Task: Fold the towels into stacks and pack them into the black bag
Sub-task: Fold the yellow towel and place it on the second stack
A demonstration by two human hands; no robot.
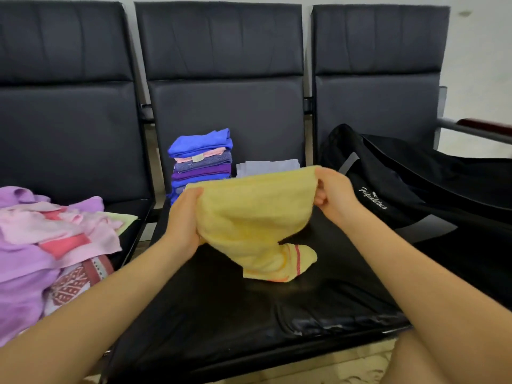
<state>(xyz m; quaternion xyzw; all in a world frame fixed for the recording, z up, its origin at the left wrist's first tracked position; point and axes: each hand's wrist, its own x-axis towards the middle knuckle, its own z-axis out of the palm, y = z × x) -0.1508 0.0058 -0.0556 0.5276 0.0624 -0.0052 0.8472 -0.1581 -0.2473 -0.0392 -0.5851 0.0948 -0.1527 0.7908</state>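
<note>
Both bare forearms reach forward over the glossy black seat cushion (221, 314) of the middle chair. Left hand (184, 217) grips the left end of the pale yellow terry towel (249, 214), fingers curled round the bunched edge. Right hand (333, 192) pinches the towel's top right corner, thumb on top, fingers tucked under. Towel's long axis runs left to right between the two sets of fingers, upper edge stretched, rising slightly toward the right hand. Its lower end with red stripes hangs below the fingers and touches the seat, pointing down and right.

Left of the left-hand fingers: loose heap of pink and lilac cloth towels (47, 239) on the next seat. Beyond the fingers: folded stack of blue and purple towels (201, 162), with a flat folded grey towel (267, 166) just beside it. Right of the right-hand fingers: soft black fabric bag (393, 178), white script on its side, lying on the right seat.
</note>
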